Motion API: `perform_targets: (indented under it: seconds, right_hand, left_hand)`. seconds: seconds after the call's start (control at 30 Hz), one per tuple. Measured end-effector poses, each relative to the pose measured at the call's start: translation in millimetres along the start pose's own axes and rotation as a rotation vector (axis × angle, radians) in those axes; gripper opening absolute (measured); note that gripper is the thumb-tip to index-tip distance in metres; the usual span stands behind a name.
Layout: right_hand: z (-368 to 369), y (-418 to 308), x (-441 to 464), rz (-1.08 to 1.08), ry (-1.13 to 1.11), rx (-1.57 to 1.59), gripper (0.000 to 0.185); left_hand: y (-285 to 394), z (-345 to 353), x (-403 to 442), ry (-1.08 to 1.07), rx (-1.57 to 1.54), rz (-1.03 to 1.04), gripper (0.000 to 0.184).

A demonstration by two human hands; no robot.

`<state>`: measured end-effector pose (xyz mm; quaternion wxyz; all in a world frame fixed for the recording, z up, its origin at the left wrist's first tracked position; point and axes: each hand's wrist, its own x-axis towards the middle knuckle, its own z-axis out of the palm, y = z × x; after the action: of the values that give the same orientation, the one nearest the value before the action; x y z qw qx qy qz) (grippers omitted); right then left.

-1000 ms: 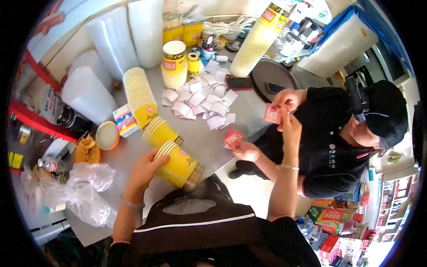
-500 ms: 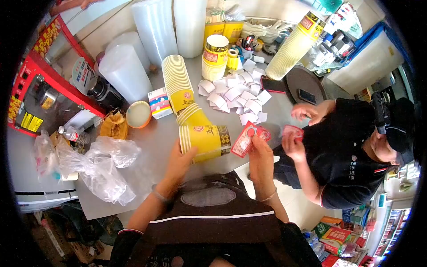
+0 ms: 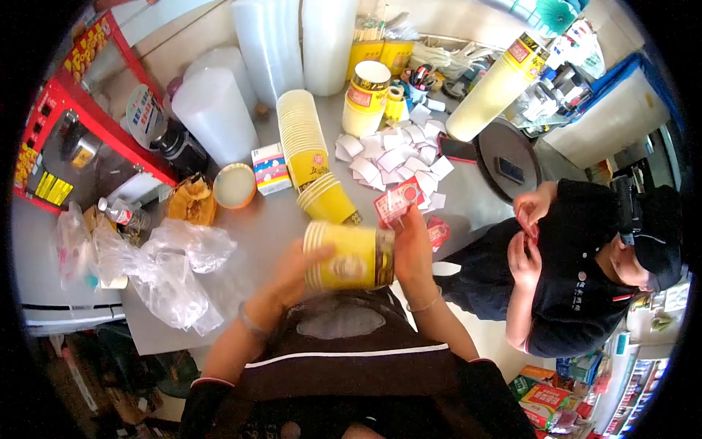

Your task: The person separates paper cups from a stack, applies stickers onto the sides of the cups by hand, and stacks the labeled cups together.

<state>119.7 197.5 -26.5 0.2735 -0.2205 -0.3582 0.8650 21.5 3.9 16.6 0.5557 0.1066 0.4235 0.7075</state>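
My left hand (image 3: 289,274) is closed round a short stack of yellow paper cups (image 3: 340,256), which lies sideways in front of my apron and is blurred by motion. Pinched in my right hand (image 3: 414,252) is a red-and-white printed sticker (image 3: 398,202), upright just beyond the cups' dark-patterned rim end. Another red sticker (image 3: 437,233) lies by the table edge, right of that hand. Beyond my left hand, a few nested yellow cups (image 3: 326,199) lie at the near end of a long leaning cup stack (image 3: 301,135). White paper slips (image 3: 391,155) are heaped behind the sticker.
On the right, a co-worker (image 3: 570,263) holds a small red piece between both hands. A round dark tray (image 3: 486,157) carries a phone (image 3: 510,170). Plastic bags (image 3: 172,271), an orange-rimmed bowl (image 3: 235,186) and a tissue box (image 3: 271,168) stand left. A tall cup stack (image 3: 490,95) leans at the back.
The cups in my left hand have shifted right and slightly down. My right hand has raised its sticker a little. The co-worker's hands have come together, and the view has shifted slightly.
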Motion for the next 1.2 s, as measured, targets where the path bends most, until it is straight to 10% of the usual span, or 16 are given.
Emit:
perform_targets:
  seconds: [0.03,0.27,0.37,0.5,0.7,0.8,0.93,1.2]
  right_hand:
    - [-5,4,5,0.000,-0.029,0.040,0.030]
    - [-36,22,-12,0.353,0.240,0.117,0.029]
    - [-46,7,1,0.128,0.181,0.277,0.026]
    - [-20,-23,-4,0.109,0.117,0.167,0.026]
    - [-35,22,-16,0.169,-0.027,0.059,0.021]
    - [-37,19,-5,0.168,-0.109,0.294,0.019]
    - [-97,17,22,0.156,-0.232,0.484,0.018]
    - [-93,-1,43,0.148,-0.203,0.758,0.014]
  left_hand:
    - [1,-2,1,0.045,-0.261,-0.077,0.053]
    - [-37,-16,-25,-0.036,0.648,0.050,0.056]
    - [-31,-34,-13,0.195,-0.151,-0.182,0.060]
    - [-87,-44,-12,0.014,0.631,0.016,0.054]
    - [-109,-35,19,-0.400,0.501,-0.008,0.045]
    - [-111,-25,48,-0.211,0.920,-0.108,0.044]
    - [-102,8,91,-0.210,1.461,0.471,0.071]
    - [-108,19,128,-0.311,1.833,0.833,0.066]
